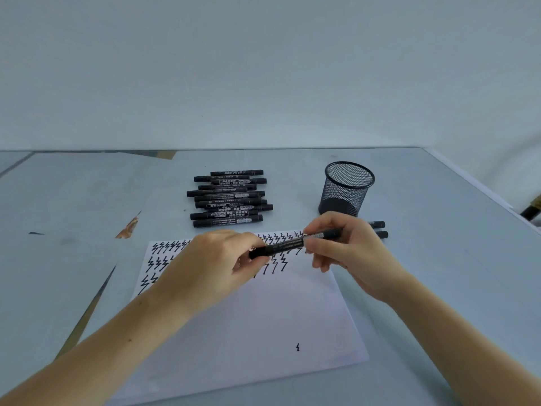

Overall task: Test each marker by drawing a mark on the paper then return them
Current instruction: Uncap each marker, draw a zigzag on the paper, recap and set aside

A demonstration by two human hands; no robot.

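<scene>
Hands: our left hand (222, 259) and right hand (339, 247) both grip one marker (292, 243) above the paper (263, 317).
Risk: a jerky cap pull — ink smears our fingers.

A pale grey table (87, 200) stands against a plain light wall (263, 68); brown patches (128, 228) show through tears in its covering at left.
</scene>
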